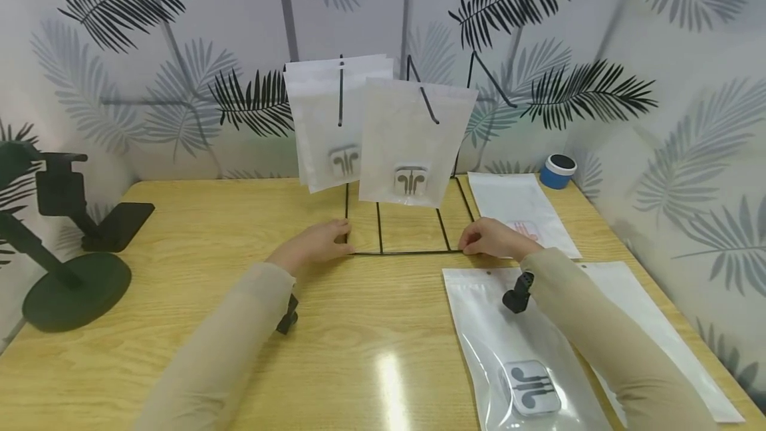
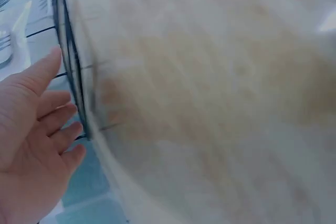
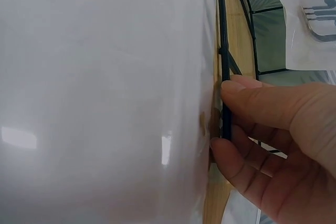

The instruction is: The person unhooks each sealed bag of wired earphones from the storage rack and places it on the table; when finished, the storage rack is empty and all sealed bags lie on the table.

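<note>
A black wire display rack [image 1: 419, 253] stands on the table, its hooks rising above a flat base. White pouches hang from it: one pouch [image 1: 413, 142] in front at right, others [image 1: 320, 132] at left, with earphone packs pictured or visible low down. My left hand [image 1: 320, 243] is at the base's front left corner; in the left wrist view its relaxed fingers [image 2: 64, 135] lie against the wire. My right hand [image 1: 493, 239] pinches the base's front right corner; the right wrist view shows thumb and fingers [image 3: 252, 103] on the black wire.
Near my right forearm lie a large clear-fronted pouch [image 1: 491, 324] with earphones and another white pouch [image 1: 628, 304]. A third pouch [image 1: 520, 191] is behind my right hand, beside a blue jar [image 1: 556, 178]. At left stand a dark green round-based stand [image 1: 78, 291] and a black holder [image 1: 62, 191].
</note>
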### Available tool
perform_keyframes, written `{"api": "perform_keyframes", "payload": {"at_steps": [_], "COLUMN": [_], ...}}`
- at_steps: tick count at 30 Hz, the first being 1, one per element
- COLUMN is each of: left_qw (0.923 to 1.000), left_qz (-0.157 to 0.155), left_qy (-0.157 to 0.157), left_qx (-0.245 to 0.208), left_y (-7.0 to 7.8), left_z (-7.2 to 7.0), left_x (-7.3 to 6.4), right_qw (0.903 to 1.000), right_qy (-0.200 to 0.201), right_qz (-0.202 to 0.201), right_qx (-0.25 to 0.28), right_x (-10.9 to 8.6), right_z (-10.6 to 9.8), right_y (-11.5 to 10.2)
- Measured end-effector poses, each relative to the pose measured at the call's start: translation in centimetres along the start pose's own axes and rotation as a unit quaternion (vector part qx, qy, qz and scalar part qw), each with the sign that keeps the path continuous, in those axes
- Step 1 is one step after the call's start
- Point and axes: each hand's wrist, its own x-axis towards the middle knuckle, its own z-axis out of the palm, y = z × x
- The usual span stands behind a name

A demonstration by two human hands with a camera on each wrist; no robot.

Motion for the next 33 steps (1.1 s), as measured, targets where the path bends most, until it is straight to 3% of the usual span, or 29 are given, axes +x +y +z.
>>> {"api": "perform_keyframes", "payload": {"at_steps": [4, 7, 9, 14, 19, 23, 28, 33], "left_qw": [0.9972, 0.9882, 0.9783, 0.9442, 0.9143, 0.9074, 0.9091, 0.9010], "left_qz": [0.013, 0.019, 0.025, 0.041, 0.063, 0.047, 0.028, 0.020], "left_qy": [0.061, 0.119, 0.160, 0.248, 0.301, 0.296, 0.250, 0.208], "left_qx": [-0.041, -0.094, -0.130, -0.213, -0.263, -0.294, -0.332, -0.380], "left_y": [0.4, 1.0, 1.5, 2.6, 3.7, 4.6, 4.8, 4.8], "left_z": [-0.9, -2.0, -2.7, -4.1, -4.8, -5.6, -6.2, -5.8], "left_x": [0.3, 0.4, 0.5, 1.0, 1.8, 2.6, 3.2, 3.7], "right_qw": [1.0000, 0.9999, 0.9999, 0.9999, 0.9999, 0.9999, 0.9999, 0.9999], "right_qy": [-0.001, -0.002, -0.002, -0.004, -0.007, -0.007, -0.006, -0.006], "right_qz": [-0.007, -0.010, -0.011, -0.011, -0.008, -0.007, -0.012, -0.012], "right_qx": [-0.002, -0.003, -0.001, 0.001, 0.003, 0.005, -0.001, 0.005], "right_x": [0.0, -0.1, -0.1, -0.1, -0.1, -0.2, -0.1, -0.2], "right_z": [0.0, -0.1, -0.1, -0.2, -0.2, -0.3, -0.2, -0.3], "right_y": [-0.1, -0.3, -0.4, -0.5, -0.4, -0.4, -0.2, -0.1]}}
